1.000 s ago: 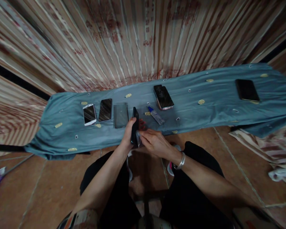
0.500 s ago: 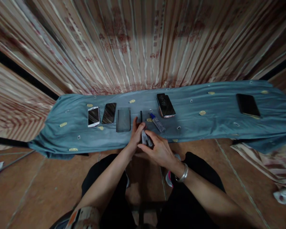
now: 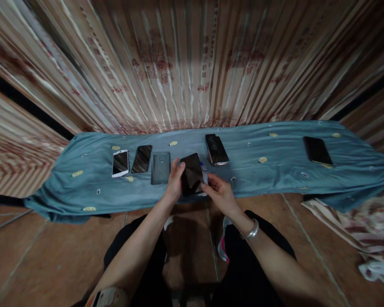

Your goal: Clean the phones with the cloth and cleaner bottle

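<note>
A black phone [image 3: 191, 174] is tilted up above the near edge of the cloth-covered table, its dark screen facing me. My left hand [image 3: 174, 182] grips its left side, thumb on the front edge. At the lower right corner, my right hand [image 3: 222, 194] pinches a pale grey cloth [image 3: 203, 194] against the phone; only a little of the cloth shows. Behind the phone's right side lies a clear bottle [image 3: 205, 169] with a blue cap, mostly hidden. To the left, a grey phone [image 3: 161, 168] lies back side up.
A black phone [image 3: 141, 159] and a white-framed phone [image 3: 120, 163] lie farther left on the teal tablecloth [image 3: 96, 166]. A stack of phones [image 3: 216, 149] stands behind my right hand. Another dark phone [image 3: 318, 150] lies far right. A striped curtain [image 3: 179, 64] hangs behind the table.
The phone has turned from edge-on to screen toward me. My right hand has shifted slightly right, to the phone's lower right corner. The camera view has also shifted a little.
</note>
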Available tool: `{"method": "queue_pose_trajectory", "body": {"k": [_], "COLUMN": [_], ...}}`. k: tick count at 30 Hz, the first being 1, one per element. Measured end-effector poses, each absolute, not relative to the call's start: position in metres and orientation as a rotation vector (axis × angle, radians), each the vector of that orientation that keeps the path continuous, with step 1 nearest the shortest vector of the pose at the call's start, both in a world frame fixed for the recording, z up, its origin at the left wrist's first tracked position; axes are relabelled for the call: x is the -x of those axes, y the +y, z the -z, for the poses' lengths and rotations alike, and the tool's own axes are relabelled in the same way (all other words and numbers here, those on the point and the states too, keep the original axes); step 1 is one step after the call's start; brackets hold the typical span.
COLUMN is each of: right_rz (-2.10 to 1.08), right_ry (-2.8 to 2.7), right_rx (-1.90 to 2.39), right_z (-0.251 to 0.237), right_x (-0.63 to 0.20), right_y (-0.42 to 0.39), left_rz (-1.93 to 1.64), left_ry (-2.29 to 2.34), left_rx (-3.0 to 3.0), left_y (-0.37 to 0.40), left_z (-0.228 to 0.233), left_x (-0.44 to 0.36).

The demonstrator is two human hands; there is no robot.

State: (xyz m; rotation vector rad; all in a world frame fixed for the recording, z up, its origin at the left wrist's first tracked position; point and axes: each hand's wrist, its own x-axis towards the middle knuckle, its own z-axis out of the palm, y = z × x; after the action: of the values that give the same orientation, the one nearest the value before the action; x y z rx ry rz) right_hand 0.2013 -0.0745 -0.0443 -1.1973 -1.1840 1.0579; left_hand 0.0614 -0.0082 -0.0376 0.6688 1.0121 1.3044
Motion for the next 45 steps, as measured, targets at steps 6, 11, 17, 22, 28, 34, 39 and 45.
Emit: {"method": "queue_pose_trajectory", "body": {"k": [6, 11, 17, 22, 28, 34, 39, 45], "right_rz": [-1.321, -1.155, -1.077, -1.046, -1.023, -1.018, -1.017, -0.973], "right_ry": [-0.657, -0.551, -0.516, -0.541, -0.519, -0.529, -0.518, -0.568], "right_rx": [1.046, 1.010, 1.066, 1.111, 1.117, 1.125, 1.096, 1.115], "right_z": [0.033, 0.029, 0.041, 0.049, 0.052, 0.055, 0.059, 0.066], "right_x": [-0.224, -0.249, -0.270, -0.280, -0.287, -0.286, -0.288, -0.292], "right_y": [-0.063, -0.052, -0.039, -0.031, -0.016, -0.003, 0.003, 0.009], "left_rz": [-1.213, -1.125, -1.051, -1.047, -1.096, -1.126, -1.164, -1.176], "left_ry": [0.975, 0.894, 0.854, 0.820, 0.818, 0.849, 0.832, 0.828], "left_rx": [-0.591, -0.673, -0.727, -0.754, -0.787, -0.810, -0.860, -0.929], "left_y": [-0.014, -0.022, -0.024, -0.022, -0.012, -0.002, 0.003, 0.011], "left_z": [0.026, 0.030, 0.043, 0.041, 0.041, 0.046, 0.050, 0.059], "left_x": [-0.072, -0.089, -0.112, -0.128, -0.145, -0.152, -0.154, -0.157]}}
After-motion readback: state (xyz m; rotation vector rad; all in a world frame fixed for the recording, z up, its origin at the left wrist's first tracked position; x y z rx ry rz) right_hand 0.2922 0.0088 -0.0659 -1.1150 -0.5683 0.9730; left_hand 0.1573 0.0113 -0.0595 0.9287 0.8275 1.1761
